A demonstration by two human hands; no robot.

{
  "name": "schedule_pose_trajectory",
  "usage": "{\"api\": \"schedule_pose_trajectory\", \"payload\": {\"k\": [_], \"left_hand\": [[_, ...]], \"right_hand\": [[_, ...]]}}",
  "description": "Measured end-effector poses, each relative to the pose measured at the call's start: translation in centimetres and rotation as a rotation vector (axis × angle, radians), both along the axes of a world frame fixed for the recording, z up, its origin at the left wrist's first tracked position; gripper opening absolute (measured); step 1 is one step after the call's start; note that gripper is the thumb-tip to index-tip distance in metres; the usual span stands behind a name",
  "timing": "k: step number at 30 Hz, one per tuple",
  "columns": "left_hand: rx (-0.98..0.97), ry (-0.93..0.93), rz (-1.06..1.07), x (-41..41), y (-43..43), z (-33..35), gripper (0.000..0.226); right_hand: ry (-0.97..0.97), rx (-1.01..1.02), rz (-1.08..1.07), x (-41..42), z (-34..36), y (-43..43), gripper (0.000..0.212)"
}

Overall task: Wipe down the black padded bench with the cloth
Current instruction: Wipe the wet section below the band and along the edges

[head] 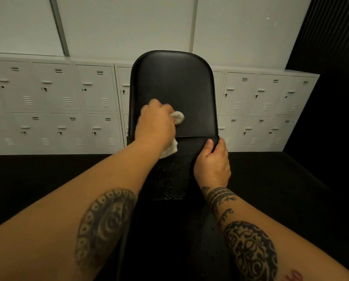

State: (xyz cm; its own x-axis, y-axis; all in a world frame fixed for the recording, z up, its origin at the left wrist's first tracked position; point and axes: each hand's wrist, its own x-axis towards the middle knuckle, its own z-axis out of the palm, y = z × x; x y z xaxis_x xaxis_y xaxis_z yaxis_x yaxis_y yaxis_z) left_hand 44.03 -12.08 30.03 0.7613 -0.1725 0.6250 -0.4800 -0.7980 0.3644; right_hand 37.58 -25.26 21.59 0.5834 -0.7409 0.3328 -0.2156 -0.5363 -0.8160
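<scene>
The black padded bench (pixel 173 82) runs away from me down the middle of the view, its far pad raised as a backrest. My left hand (pixel 155 122) grips a white cloth (pixel 177 117) and presses it on the lower left part of the backrest; a tail of the cloth hangs below the hand. My right hand (pixel 213 159) grips the right edge of the near pad just below the seam, thumb on top. Water droplets shine on the near pad between my forearms.
A row of white lockers (pixel 64 102) in two tiers lines the far wall behind the bench. The floor (pixel 37 179) on both sides is black. A dark ribbed wall (pixel 331 37) rises at the right.
</scene>
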Motion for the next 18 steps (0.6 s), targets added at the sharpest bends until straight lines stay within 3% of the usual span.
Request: {"api": "schedule_pose_trajectory", "payload": {"k": [3,7,12,18], "left_hand": [[0.133,0.011,-0.12,-1.5,0.9,-1.4,0.027],[0.16,0.061,-0.034,-0.8,4.4,-0.6,0.025],[-0.04,0.043,0.181,1.1,9.3,-0.7,0.026],[-0.208,0.045,0.172,0.0,8.6,-2.5,0.028]], "right_hand": [[-0.006,0.006,0.007,-0.1,0.1,0.0,0.058],[-0.003,0.006,0.016,-0.1,0.0,0.0,0.059],[0.006,0.005,0.01,0.0,-0.1,-0.1,0.06],[-0.008,-0.004,0.005,0.1,-0.4,0.0,0.061]]}}
